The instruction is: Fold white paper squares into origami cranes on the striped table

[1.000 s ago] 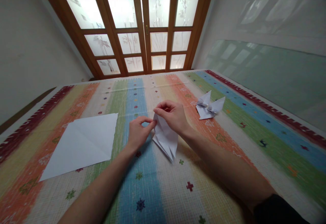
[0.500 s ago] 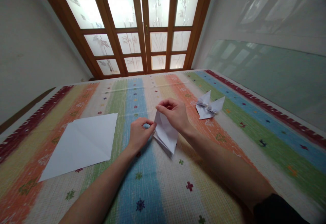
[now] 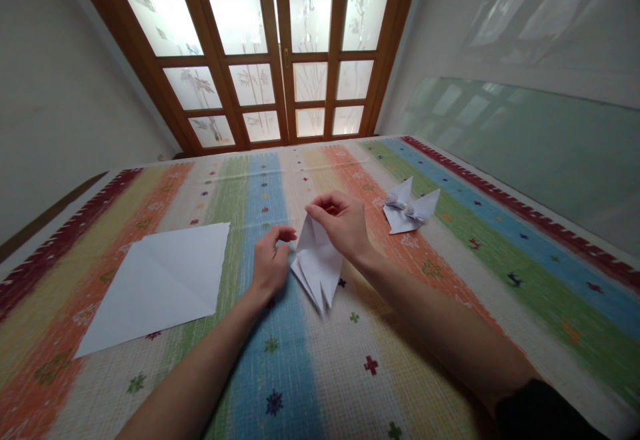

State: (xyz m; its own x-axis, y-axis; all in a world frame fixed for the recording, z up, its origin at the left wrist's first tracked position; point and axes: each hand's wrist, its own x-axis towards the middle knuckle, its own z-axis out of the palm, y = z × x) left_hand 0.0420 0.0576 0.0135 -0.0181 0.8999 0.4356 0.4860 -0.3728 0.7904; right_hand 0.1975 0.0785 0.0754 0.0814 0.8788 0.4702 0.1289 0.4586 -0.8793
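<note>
A folded white origami paper (image 3: 319, 260) stands over the middle of the tablecloth, its narrow top up and its split points toward me. My right hand (image 3: 343, 223) pinches that top corner between thumb and fingers. Close by on the left is my left hand (image 3: 271, 260), fingers curled and thumb apart from the index finger, with nothing seen between them. Its fingertip is right beside the paper's left edge; whether it touches, I cannot tell. The lower flaps of the paper are spread a little.
Left of my hands lies a flat white sheet of paper (image 3: 157, 287) with faint creases. Two finished-looking folded paper pieces (image 3: 410, 208) sit on the right. A striped tablecloth (image 3: 295, 373) covers the table, with a wood-framed glass door (image 3: 287, 60) beyond its far edge.
My left thumb and index finger have parted and drawn back from the paper's left edge. The paper has turned, and its lower points now show apart. My right hand keeps its pinch.
</note>
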